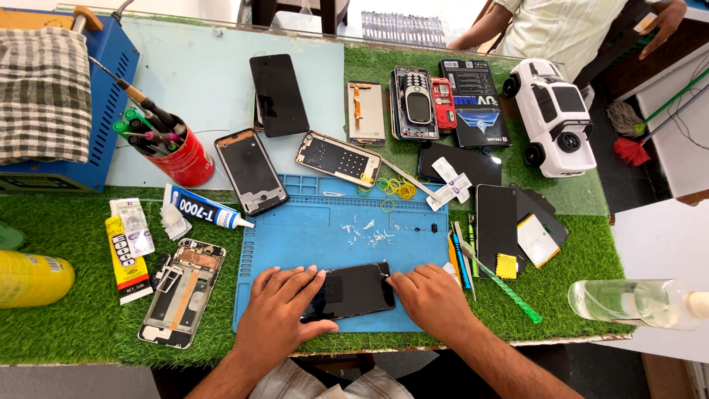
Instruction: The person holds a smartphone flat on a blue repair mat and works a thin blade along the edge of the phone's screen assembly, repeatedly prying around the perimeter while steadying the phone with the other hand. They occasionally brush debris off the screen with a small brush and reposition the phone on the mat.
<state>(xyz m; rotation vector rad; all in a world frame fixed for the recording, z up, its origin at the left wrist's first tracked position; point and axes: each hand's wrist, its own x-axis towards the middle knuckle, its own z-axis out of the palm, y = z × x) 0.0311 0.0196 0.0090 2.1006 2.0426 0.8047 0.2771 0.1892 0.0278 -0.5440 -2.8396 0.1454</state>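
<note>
green fake-grass matting covers most of the desk point(81, 325), with a blue silicone repair mat point(332, 222) laid in the middle of it, and that's where everything is happening. the flat black glossy phone point(353, 291) lies screen-up near the front edge of the blue mat, between both hands. left hand point(284, 307) is spread flat with its fingers resting on the left end of the phone, thumb tucked along the lower edge; right hand point(430, 295) is loosely curled with fingertips touching the top right corner, so neither is gripping, more pressing and steadying. my guess is this thing handles like any slab of glass: light, stiff, slick on top and easy to crack if flexed or pinched at a corner, so i'd hold it by the long edges, not the face. little white flakes point(368, 235) lie on the mat just beyond it, maybe glue or glass bits, can't tell. off to the left on the grass sit an opened phone frame with a bare gold-coloured inside point(181, 292), a white and blue tube of adhesive point(205, 209) and a red cup of tools point(181, 157). white toy car point(554, 114) is parked far right, well apart.
</note>
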